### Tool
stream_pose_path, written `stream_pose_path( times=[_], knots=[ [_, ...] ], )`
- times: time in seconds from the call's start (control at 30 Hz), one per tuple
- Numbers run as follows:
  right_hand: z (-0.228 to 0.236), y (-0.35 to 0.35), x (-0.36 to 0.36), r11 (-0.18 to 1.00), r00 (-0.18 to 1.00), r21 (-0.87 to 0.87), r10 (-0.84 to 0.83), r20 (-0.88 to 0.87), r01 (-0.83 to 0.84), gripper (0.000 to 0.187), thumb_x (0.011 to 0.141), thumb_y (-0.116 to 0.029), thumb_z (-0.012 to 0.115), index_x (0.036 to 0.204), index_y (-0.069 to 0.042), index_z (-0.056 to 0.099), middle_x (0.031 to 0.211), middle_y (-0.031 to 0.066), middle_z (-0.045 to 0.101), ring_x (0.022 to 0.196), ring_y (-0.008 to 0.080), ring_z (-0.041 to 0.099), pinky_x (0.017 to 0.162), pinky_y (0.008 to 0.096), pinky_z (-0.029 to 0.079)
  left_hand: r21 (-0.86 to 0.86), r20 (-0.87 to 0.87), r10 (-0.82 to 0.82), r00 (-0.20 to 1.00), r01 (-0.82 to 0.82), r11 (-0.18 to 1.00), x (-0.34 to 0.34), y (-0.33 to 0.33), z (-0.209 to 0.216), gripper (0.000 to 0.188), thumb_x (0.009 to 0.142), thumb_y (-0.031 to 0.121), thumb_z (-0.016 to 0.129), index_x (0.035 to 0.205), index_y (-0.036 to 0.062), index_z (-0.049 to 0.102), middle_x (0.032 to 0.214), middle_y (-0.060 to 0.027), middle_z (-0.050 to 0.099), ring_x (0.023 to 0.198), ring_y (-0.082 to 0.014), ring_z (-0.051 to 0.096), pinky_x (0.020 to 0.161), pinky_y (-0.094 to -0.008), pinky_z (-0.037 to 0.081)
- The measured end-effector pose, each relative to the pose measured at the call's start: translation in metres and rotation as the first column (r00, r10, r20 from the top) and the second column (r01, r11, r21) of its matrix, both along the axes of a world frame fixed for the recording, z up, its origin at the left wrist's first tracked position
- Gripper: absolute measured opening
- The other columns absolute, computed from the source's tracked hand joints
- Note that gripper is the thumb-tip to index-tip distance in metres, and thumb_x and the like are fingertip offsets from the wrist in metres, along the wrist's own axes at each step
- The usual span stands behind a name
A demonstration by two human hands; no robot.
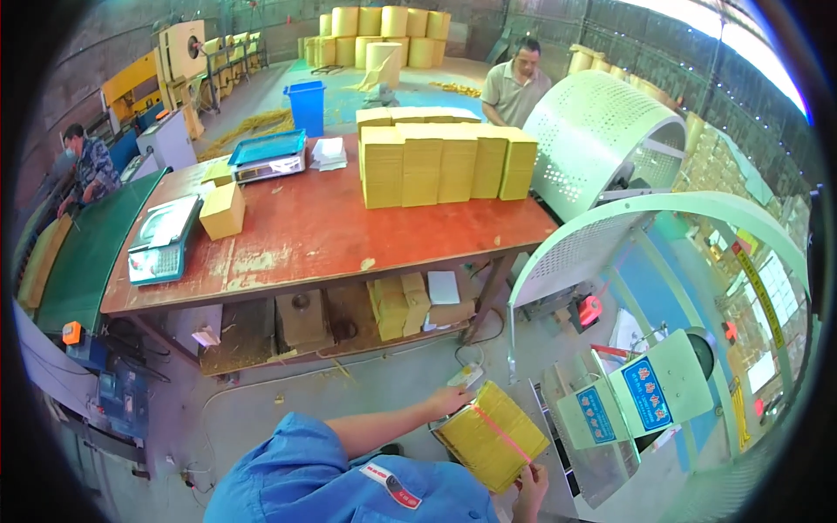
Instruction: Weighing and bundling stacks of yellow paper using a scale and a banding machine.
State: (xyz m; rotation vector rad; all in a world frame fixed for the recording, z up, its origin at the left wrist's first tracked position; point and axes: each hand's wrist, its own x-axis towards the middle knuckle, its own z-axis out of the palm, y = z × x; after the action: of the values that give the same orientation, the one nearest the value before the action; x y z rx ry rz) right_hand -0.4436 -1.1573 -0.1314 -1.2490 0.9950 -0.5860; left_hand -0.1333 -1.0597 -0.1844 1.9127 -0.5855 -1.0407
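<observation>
In front of my body is a bundle of yellow paper (493, 436), flat and block-shaped, with a pink band running across it. My left hand (449, 402) is closed on its far left corner. At its near right edge, close to the end of the band, my right hand (530, 485) grips it with bent fingers. Just right of the bundle stands a pale machine (649, 388) with blue labels and a metal top.
A red-topped table (305, 248) bears stacked yellow paper blocks (445, 166), two scales (164, 240) and white papers (329, 153). A perforated drum guard (602, 144) and curved frame (663, 202) stand right. Two co-workers (519, 87) are beyond; cables (349, 356) cross the floor.
</observation>
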Motion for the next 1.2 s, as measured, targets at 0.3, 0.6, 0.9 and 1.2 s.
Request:
stream_pose_path(
  times=[0.3,0.6,0.9,1.2],
  knots=[
    [0.008,0.006,0.004,0.984,0.991,0.124,-0.128,-0.03,0.131,0.025,0.095,-0.025,0.057,0.11,-0.006,0.058,0.1,0.0062,0.06,0.088,0.0157,0.057,0.073,0.0313,0.048,0.056,0.199,-0.103,0.975,0.093,0.994,-0.015,0.008,0.036,0.061,0.094,0.054,0.036,0.114,0.0049,0.066,0.114,-0.0227,0.065,0.103,-0.0388,0.063,0.091,-0.0453,0.047],
    [0.008,0.015,0.044,0.977,0.991,0.186,-0.116,0.071,0.102,0.034,0.096,-0.03,0.057,0.117,-0.004,0.058,0.106,0.0087,0.061,0.094,0.019,0.055,0.077,0.0341,0.047,0.078,0.2,-0.004,0.98,-0.012,0.997,-0.041,0.008,0.031,0.037,0.097,0.029,0.035,0.105,0.0038,0.06,0.104,-0.0269,0.063,0.095,-0.0435,0.063,0.082,-0.0535,0.049],
    [0.004,0.021,0.077,0.998,0.97,0.057,0.017,0.241,-0.032,0.034,0.095,-0.029,0.056,0.118,-0.004,0.057,0.107,0.0084,0.06,0.096,0.0185,0.056,0.08,0.0337,0.047,0.064,0.144,0.126,0.981,-0.137,0.989,-0.058,0.02,0.002,0.056,0.097,0.045,0.031,0.113,0.0034,0.066,0.113,-0.0241,0.064,0.102,-0.0397,0.062,0.091,-0.0447,0.046],
    [0.007,0.016,0.045,0.992,0.947,-0.113,-0.023,0.319,0.062,0.034,0.095,-0.027,0.055,0.12,-0.004,0.056,0.109,0.0081,0.059,0.098,0.0179,0.057,0.082,0.0333,0.047,-0.095,0.22,0.018,0.975,0.003,0.995,-0.034,0.01,0.045,0.046,0.099,0.033,0.034,0.124,0.0033,0.057,0.131,-0.0214,0.055,0.122,-0.0371,0.051,0.101,-0.0427,0.04]
  ],
)
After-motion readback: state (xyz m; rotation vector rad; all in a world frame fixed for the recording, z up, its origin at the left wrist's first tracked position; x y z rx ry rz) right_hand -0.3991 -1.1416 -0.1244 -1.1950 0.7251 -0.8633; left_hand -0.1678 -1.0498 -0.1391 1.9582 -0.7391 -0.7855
